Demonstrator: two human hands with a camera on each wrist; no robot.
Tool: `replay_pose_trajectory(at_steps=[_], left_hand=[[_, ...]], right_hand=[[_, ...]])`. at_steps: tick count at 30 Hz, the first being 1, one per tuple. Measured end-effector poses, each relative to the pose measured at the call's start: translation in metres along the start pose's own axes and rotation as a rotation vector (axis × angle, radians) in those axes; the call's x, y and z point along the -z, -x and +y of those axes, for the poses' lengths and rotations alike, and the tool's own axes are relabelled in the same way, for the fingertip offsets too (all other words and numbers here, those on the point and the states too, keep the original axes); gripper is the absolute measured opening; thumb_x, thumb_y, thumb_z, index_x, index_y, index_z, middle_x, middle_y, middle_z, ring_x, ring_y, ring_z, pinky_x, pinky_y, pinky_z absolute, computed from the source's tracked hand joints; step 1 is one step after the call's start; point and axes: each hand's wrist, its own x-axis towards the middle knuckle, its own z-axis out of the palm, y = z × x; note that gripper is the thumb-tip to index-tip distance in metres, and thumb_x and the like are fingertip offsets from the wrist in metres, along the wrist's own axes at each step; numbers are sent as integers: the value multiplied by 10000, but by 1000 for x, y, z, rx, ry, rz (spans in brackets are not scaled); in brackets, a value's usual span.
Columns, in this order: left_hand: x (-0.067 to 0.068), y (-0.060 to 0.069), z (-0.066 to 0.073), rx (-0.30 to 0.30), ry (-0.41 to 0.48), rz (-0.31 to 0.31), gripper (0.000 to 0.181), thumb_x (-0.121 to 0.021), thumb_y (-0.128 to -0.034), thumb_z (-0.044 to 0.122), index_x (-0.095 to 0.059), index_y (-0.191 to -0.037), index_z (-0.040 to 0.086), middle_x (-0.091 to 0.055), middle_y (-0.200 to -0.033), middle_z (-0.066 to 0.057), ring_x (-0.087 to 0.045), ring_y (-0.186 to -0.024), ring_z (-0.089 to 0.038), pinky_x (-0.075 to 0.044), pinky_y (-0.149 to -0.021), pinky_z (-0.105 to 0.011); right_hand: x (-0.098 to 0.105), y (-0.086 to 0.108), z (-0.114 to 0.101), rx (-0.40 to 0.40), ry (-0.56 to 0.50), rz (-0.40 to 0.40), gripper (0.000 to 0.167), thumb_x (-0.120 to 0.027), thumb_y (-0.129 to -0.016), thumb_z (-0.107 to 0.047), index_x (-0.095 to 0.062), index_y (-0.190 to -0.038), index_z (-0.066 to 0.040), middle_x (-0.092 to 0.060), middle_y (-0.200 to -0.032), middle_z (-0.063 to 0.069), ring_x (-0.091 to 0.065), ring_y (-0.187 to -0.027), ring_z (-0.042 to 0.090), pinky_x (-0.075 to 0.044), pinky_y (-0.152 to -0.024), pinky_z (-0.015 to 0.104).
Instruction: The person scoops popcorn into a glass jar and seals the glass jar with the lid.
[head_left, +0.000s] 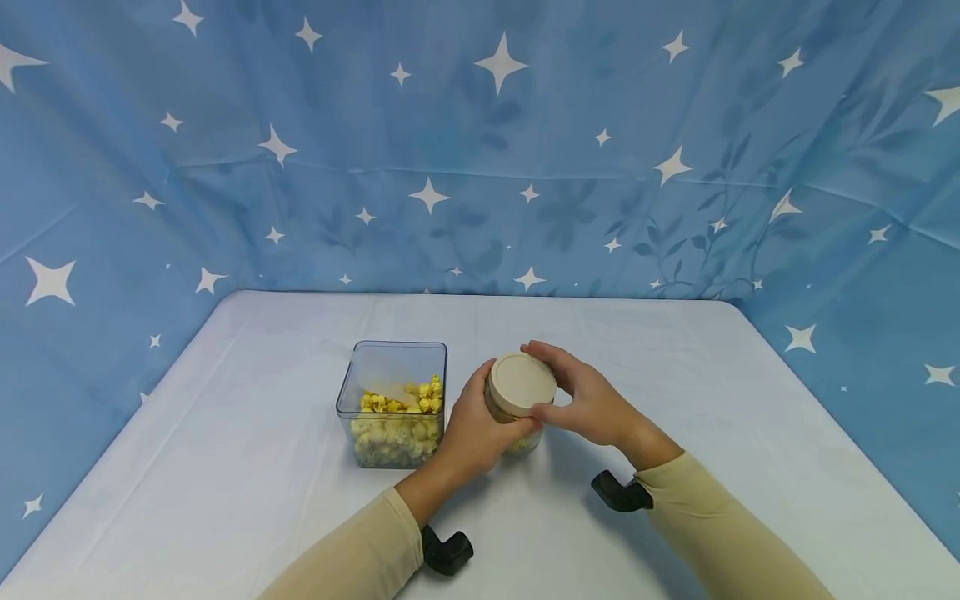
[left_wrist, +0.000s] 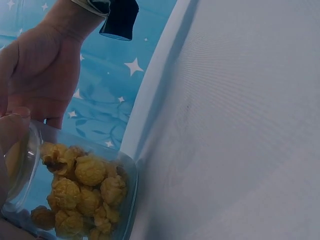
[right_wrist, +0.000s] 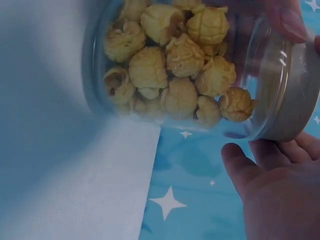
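Observation:
A clear jar [right_wrist: 172, 112] with golden popcorn inside stands on the table, topped by a round beige lid [head_left: 522, 383]. My left hand [head_left: 480, 429] grips the jar's upper part from the left, its thumb across the near side. From the right, my right hand [head_left: 592, 404] holds the lid's edge between thumb and fingers. The lid sits on the jar mouth; whether it is loose or tight I cannot tell. In the right wrist view, popcorn [right_wrist: 150, 67] fills much of the jar below the lid.
Left of the jar, close to my left hand, stands an open clear square container [head_left: 392, 360] partly filled with yellow popcorn [head_left: 397, 433]. A white cloth covers the table [head_left: 225, 433]. Behind it hangs a blue curtain [head_left: 465, 242] with white stars. Black wrist mounts [head_left: 447, 553] jut below both forearms.

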Motion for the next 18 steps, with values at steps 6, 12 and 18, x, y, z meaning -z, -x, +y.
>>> replay_pose_trajectory(at_steps=[6,12,18], left_hand=[[0,0,0,10,10,2,981,-840,-824,330,-265,-1564,42,-426,-1479,-148,-474,-1292,-318,-445,-1023,-546],[1,0,1,10,5,14,992,-844,-810,308,-261,-1567,42,-418,-1490,-164,-474,-1300,-326,-442,-1030,-533],[0,0,0,16,-8,5,993,-837,-830,343,-253,-1566,23,-408,-1496,-166,-466,-1307,-330,-441,-1032,-542]], right_hand=[[-5,0,-4,-70,77,87,817,-811,-844,-169,-371,-1493,60,-491,-1453,180,-494,-1290,333,-421,-1066,533],[-11,-2,-10,-106,182,162,924,-889,-772,-266,-392,-1479,60,-556,-1322,142,-548,-1185,297,-488,-981,485],[-6,1,-5,-47,38,58,857,-782,-862,-208,-310,-1538,24,-412,-1531,159,-399,-1392,333,-351,-1116,561]])
